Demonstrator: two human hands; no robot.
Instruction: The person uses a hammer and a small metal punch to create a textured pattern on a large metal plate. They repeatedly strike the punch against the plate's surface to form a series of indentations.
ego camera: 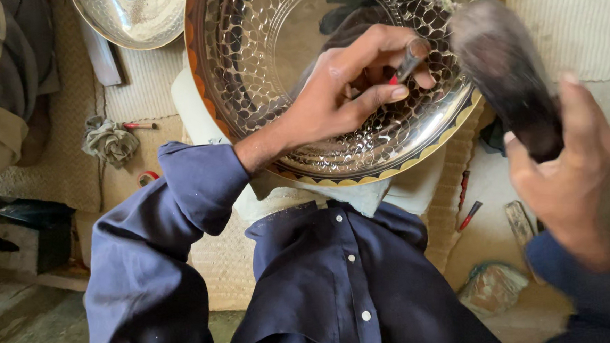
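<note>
Crumpled grey rag and red-handled tools lying around on the woven mat, big shiny hammered-metal round tray propped on the lap, left hand fingers pinching a small metal punch against it, right hand wrapped tight round a blurry dark mallet

The large tray leans over my lap, its lower rim resting on a cloth pad just above my shirt. My left hand lies on the tray's face, pinching a small tool against it. My right hand is to the right of the tray and off its rim, gripping what I think is a mallet, too blurred to be sure. A second dish sits behind and left of the tray. On the floor to my left lies a crumpled rag; to my right, near the tray's edge, lie two small tools.
</note>
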